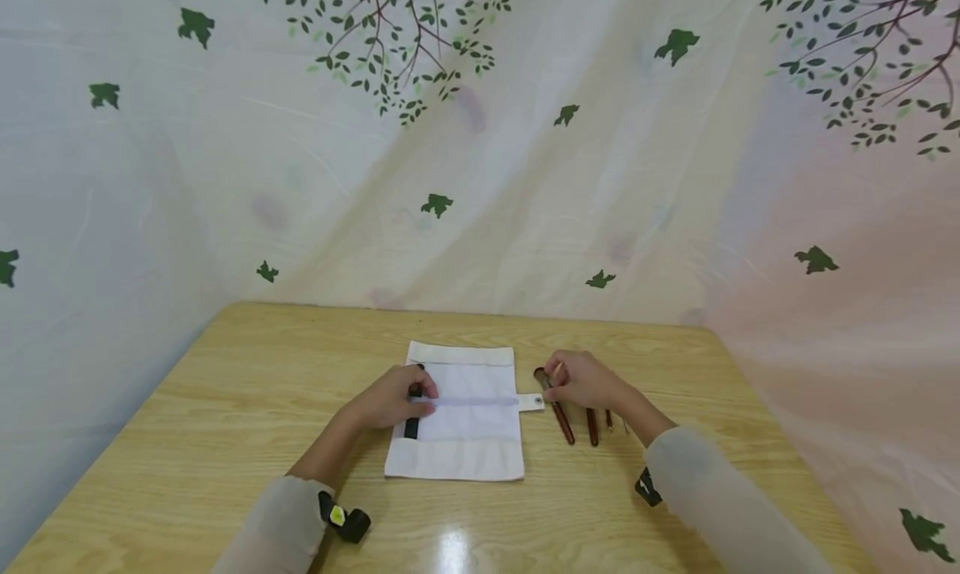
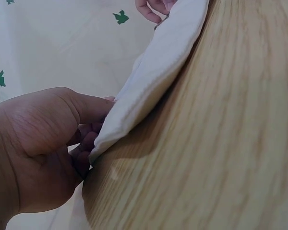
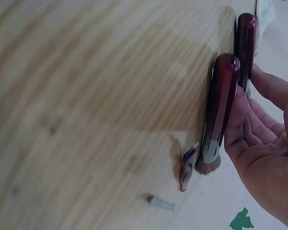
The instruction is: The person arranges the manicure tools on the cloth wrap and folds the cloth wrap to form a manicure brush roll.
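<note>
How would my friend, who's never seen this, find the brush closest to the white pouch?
On the wooden table, find the white pouch with a little tab sticking out toward the right hand. Just past that tab lies a dark red-handled brush. It's the one nearest the pouch, slanting more than the next brush on its right.

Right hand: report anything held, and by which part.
The right hand is at the leftmost brush, by its head end; whether it grips it there cannot be told.
</note>
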The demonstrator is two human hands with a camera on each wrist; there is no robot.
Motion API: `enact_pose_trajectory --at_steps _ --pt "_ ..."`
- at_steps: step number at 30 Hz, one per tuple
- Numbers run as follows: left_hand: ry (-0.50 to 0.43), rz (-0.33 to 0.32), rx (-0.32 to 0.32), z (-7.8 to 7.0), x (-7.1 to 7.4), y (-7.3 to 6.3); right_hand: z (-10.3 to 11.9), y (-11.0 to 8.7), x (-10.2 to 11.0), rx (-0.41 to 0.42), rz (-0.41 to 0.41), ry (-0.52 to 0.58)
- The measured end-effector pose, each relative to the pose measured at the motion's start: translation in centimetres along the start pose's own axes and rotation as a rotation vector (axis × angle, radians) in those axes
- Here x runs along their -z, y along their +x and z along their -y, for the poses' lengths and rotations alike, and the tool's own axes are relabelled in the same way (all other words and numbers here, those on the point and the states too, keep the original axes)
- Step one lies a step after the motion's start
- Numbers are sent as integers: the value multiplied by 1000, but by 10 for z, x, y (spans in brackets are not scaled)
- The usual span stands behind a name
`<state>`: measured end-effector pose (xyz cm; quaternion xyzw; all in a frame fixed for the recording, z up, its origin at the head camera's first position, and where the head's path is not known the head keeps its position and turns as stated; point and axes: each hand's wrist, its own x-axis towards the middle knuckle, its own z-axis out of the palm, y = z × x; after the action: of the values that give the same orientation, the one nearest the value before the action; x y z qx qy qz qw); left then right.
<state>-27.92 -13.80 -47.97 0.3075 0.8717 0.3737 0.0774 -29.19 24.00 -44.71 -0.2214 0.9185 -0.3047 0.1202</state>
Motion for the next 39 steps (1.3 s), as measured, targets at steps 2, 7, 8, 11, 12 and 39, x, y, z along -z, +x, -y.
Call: enact_pose_trajectory --at_steps 2,7,8,11,12,39 --pt "0 0 2 0 0 0 2 1 -2 -25 -14 16" --pt "-6 1 10 1 0 0 6 4 -7 -108 -53 31" --pt "-8 1 12 1 0 0 7 4 -7 -119 -58 28" --pt "-15 1 20 1 1 0 9 6 -8 -149 -69 29" --pt "-16 1 21 1 1 0 10 6 -8 -156 -73 32" --pt "9 -2 -2 0 0 0 16 9 -13 -116 -43 113"
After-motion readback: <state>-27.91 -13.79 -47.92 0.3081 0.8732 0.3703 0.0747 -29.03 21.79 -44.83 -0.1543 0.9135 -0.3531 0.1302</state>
